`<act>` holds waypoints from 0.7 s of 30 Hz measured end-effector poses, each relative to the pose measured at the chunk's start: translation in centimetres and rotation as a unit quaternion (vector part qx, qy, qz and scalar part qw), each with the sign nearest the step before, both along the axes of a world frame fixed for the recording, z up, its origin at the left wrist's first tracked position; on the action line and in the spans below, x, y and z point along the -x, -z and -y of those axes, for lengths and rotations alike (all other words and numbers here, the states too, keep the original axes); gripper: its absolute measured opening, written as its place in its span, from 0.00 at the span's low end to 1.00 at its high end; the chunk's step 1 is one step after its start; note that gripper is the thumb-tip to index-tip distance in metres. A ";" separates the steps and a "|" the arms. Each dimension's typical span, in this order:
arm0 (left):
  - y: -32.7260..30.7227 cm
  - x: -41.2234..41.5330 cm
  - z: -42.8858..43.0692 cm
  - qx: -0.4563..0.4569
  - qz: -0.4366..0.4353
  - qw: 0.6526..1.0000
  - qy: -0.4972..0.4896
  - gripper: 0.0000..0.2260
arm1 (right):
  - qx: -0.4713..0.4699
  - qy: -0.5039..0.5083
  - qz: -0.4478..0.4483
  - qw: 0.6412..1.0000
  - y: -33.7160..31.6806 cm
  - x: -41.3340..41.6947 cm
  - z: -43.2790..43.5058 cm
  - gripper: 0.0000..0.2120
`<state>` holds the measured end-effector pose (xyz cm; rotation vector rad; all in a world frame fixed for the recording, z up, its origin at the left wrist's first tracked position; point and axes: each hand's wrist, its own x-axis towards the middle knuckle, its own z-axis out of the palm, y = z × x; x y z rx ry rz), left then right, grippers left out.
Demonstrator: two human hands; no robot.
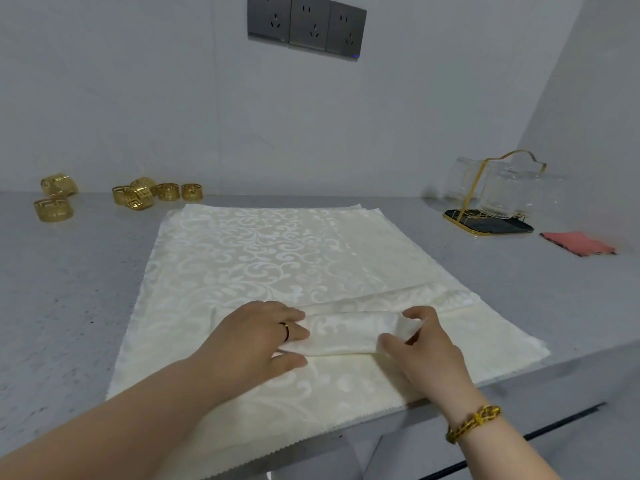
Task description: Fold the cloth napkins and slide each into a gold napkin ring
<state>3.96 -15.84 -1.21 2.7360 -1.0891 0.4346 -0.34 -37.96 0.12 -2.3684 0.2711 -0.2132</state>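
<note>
A cream damask napkin, folded into a narrow roll (341,332), lies on top of a stack of flat cream napkins (263,258) spread over the grey counter. My left hand (258,336) grips the roll's left end, a ring on one finger. My right hand (420,344) pinches the roll's right end, where a loose flap sticks up. Several gold cut-out napkin rings stand at the back left: a cluster (149,194) near the napkins' far corner and two more (55,199) further left. No ring is on the roll.
A gold-framed rack with upturned glasses on a black tray (491,202) stands at the back right, a folded pink cloth (578,243) beside it. The counter's front edge (519,379) runs just below the napkins. Grey wall sockets (306,27) are above.
</note>
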 end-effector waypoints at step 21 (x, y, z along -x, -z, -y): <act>1.4 -1.2 -0.6 0.173 -0.108 0.979 -0.016 0.33 | 0.319 -0.342 -0.327 0.821 -5.7 -12.9 -4.0 0.11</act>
